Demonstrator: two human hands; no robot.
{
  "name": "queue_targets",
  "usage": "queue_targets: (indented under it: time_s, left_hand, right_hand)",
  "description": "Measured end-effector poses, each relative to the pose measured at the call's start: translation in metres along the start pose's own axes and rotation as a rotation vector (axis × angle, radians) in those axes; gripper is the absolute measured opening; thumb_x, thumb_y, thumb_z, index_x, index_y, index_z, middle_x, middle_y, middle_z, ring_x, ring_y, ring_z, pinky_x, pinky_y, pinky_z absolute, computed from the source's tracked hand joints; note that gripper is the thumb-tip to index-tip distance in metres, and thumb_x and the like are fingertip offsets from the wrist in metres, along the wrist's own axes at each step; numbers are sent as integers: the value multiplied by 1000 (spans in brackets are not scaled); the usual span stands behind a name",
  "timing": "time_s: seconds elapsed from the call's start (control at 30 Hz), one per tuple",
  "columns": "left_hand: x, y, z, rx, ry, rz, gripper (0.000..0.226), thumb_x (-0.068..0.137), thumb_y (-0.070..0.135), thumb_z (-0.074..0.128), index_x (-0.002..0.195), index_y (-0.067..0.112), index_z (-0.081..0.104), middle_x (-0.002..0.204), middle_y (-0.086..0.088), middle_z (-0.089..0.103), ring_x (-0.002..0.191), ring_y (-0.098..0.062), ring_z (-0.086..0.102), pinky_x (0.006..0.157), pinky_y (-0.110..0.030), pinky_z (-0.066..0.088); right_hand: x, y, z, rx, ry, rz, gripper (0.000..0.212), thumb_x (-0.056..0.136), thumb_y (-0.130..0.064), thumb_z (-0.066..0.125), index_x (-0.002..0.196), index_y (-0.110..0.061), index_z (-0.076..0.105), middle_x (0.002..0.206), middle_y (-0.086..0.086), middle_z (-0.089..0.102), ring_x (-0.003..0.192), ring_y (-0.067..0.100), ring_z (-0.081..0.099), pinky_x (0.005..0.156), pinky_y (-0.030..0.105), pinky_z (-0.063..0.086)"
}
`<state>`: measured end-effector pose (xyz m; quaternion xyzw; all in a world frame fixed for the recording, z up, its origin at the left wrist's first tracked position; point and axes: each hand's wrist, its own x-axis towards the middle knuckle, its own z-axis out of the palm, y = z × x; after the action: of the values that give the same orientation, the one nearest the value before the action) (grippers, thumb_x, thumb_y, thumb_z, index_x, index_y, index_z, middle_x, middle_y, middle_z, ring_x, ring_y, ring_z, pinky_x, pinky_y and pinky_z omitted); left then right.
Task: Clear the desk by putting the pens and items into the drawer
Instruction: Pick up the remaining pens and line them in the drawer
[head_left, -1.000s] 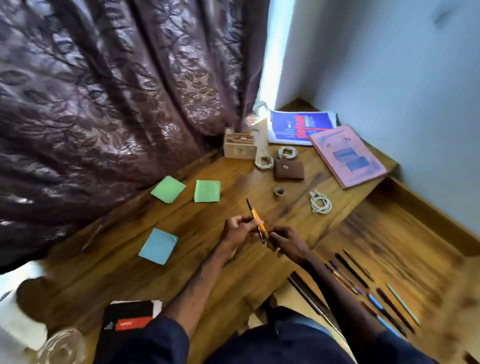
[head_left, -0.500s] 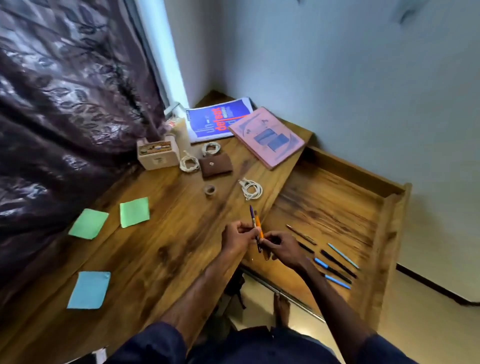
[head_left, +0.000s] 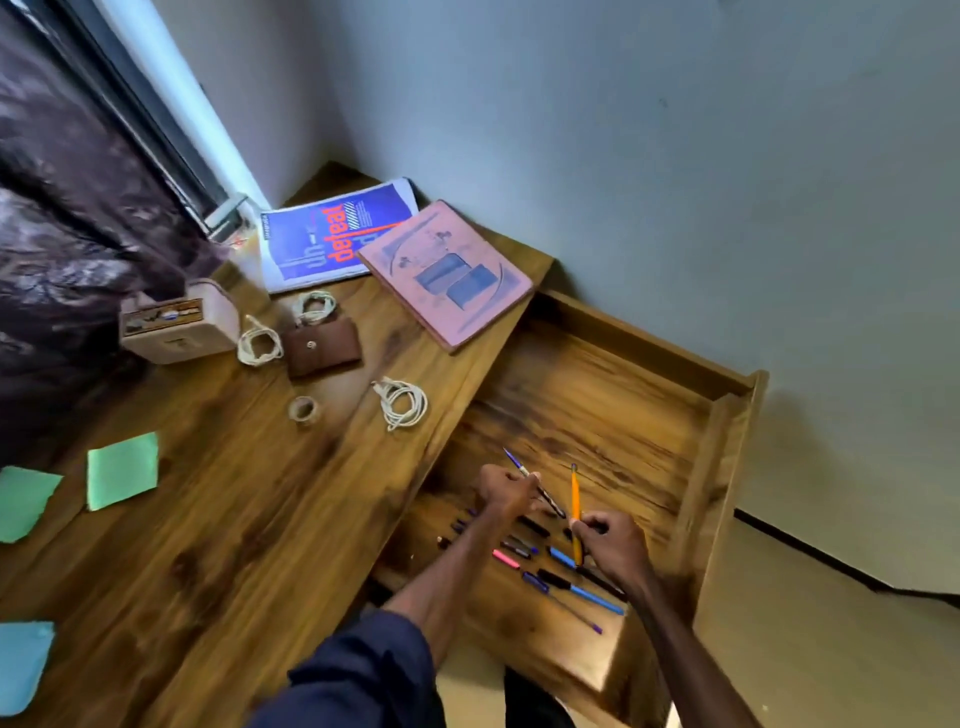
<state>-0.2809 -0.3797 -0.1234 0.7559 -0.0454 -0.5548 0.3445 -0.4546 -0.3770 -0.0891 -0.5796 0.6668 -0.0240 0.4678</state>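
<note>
Both hands are over the open wooden drawer (head_left: 727, 415) pulled out at the desk's right side. My left hand (head_left: 506, 488) pinches a blue and black pen (head_left: 519, 467) that slants up to the left. My right hand (head_left: 613, 545) grips an orange pen (head_left: 574, 493) held nearly upright. Below the hands, several pens (head_left: 571, 590) in blue, black, pink and purple lie in a row on the drawer floor. On the desk (head_left: 234, 519) lie a coiled white cable (head_left: 402, 402), a small tape roll (head_left: 304, 409), a brown pouch (head_left: 322, 347) and more coiled cables (head_left: 260, 345).
A pink book (head_left: 447, 273) and a blue magazine (head_left: 332, 239) lie at the desk's far corner by the wall. A small wooden box (head_left: 176, 325) stands near the dark curtain (head_left: 62, 234). Green (head_left: 122, 470) and blue (head_left: 23, 662) sticky notes lie at the left.
Both hands moved right from over the desk to over the open drawer. The two pens, held together before, are now apart, one in each hand. The view turned right.
</note>
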Motion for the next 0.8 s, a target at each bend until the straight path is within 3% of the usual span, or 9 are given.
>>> queue_targets:
  time_s: [0.1,0.2,0.3,0.43,0.63,0.8]
  left_hand:
    - [33,2,29,76,104,-19,38,79,26,87,86,-10,73,68,-11,72,46,-14,67,47,-31,60]
    - [47,6,38,165,158,-77,37,81,24,85,96,-5,70,81,-15,75,53,-17,72,45,-26,58]
    - [60,2,42,250,211,-104,41,79,23,85,106,-2,67,85,-14,75,60,-17,74,49,-27,60]
    - [81,-10,48,378,223,-126,45,78,28,85,105,-4,68,86,-13,75,70,-19,75,59,-30,63]
    - [61,0,46,367,173,-90,39,83,31,81,102,-1,69,92,-13,75,82,-21,75,68,-32,65]
    - [64,-8,45,340,159,-18,46,83,36,80,104,-4,68,89,-16,74,79,-27,75,70,-42,65]
  right_hand:
    - [16,7,-13,3,-7,-2,14,89,-28,72,77,-23,77,68,-8,72,66,9,68,59,28,52]
    - [29,8,-22,11,-30,-5,9,91,-26,71,84,-22,75,71,-8,71,64,6,65,52,18,44]
    - [46,11,-29,-17,-15,-13,9,89,-27,73,79,-25,73,72,-9,71,66,7,66,54,22,48]
    - [61,17,-38,-86,9,-27,10,87,-27,74,82,-19,75,75,-8,72,68,7,66,60,24,51]
    - [70,31,-53,-232,37,-18,8,83,-25,78,84,-18,73,73,-7,68,66,8,61,55,20,39]
    - [73,42,-56,-417,8,-4,7,83,-24,78,88,-21,74,83,-3,73,78,14,69,67,27,56]
